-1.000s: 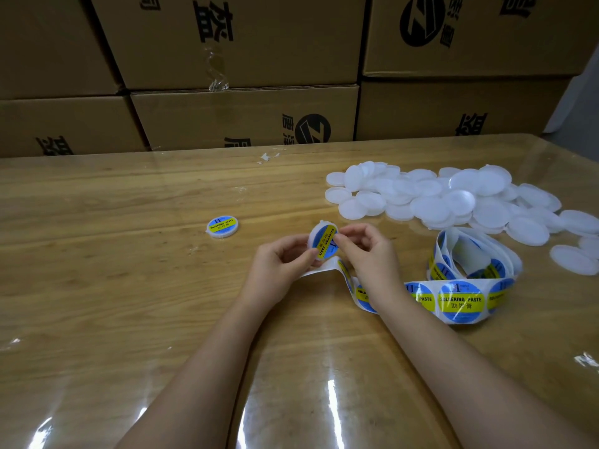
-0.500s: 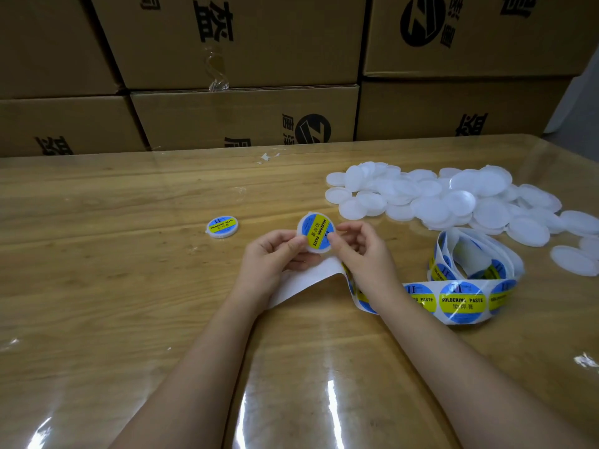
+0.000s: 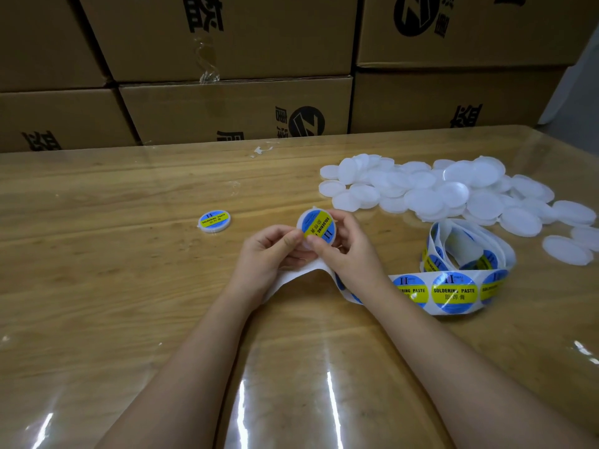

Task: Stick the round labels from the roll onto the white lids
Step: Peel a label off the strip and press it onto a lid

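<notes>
Above the table, left hand and right hand pinch labelled lid, band diagonal.

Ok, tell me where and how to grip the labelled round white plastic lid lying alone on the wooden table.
Pinch the labelled round white plastic lid by opposite points of its rim, coming down from above. It lies flat, label up, with bare wooden table all round, so the rim is free on every side. The left hand, holding another such lid, is nearer.

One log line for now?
held lid: labelled | left hand: grips it | right hand: grips it | finished lid: on table | white lids: piled right | label roll: beside pile
</notes>
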